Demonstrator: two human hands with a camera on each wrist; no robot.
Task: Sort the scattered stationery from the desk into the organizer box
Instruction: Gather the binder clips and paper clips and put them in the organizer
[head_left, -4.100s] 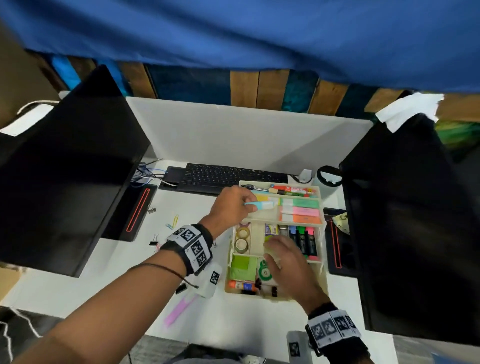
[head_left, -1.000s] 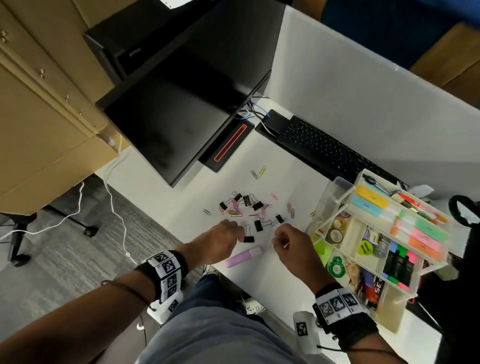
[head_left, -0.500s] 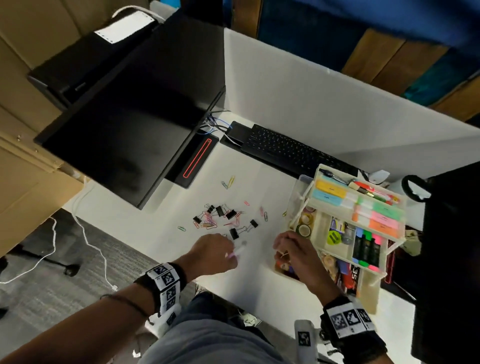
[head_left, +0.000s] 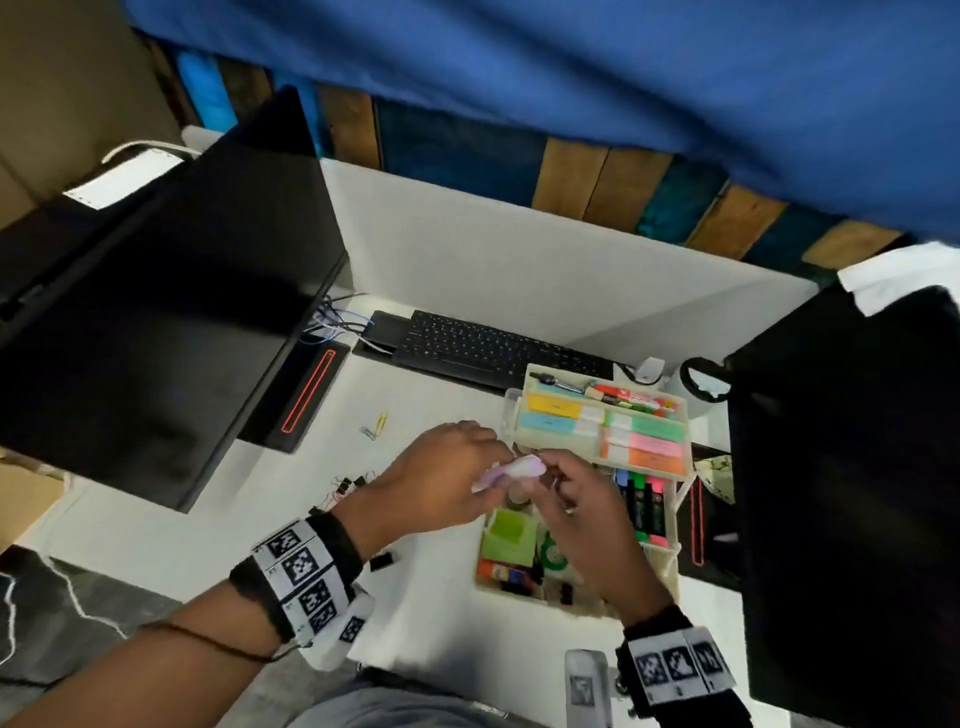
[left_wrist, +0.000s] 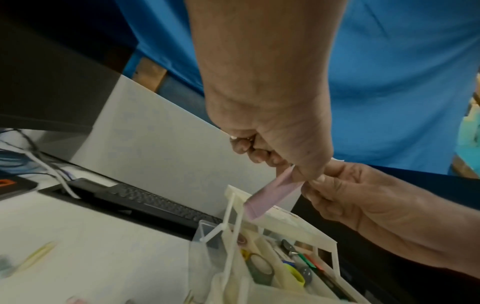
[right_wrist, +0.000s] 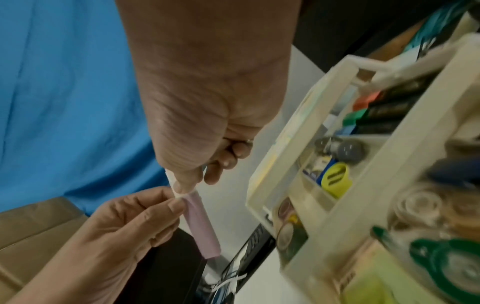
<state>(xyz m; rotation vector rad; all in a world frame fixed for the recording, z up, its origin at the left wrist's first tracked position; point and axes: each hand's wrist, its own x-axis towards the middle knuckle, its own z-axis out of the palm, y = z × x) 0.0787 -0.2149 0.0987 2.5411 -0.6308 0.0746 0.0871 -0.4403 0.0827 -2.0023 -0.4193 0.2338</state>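
A pink sticky-note strip (head_left: 511, 472) with a white end hangs in the air over the left edge of the cream organizer box (head_left: 675, 566). My left hand (head_left: 498, 470) pinches it from the left, and my right hand (head_left: 545, 475) pinches its white end from the right. In the left wrist view the pink strip (left_wrist: 272, 197) slants down toward the organizer's upper tray (left_wrist: 298, 220). In the right wrist view the pink strip (right_wrist: 202, 224) hangs below both thumbs, left of the organizer (right_wrist: 280, 144). Similar coloured strips fill the upper tray (head_left: 685, 415).
Loose binder clips (head_left: 345, 486) and paper clips (head_left: 375, 426) lie on the white desk left of my hands, and one binder clip (head_left: 382, 562) lies near my left wrist. A keyboard (head_left: 483, 348) sits behind, with dark monitors at the left (head_left: 156, 322) and right (head_left: 852, 493).
My left hand lifted the pink strip off the desk and carried it right, over the organizer. My right hand came up and took its white end.
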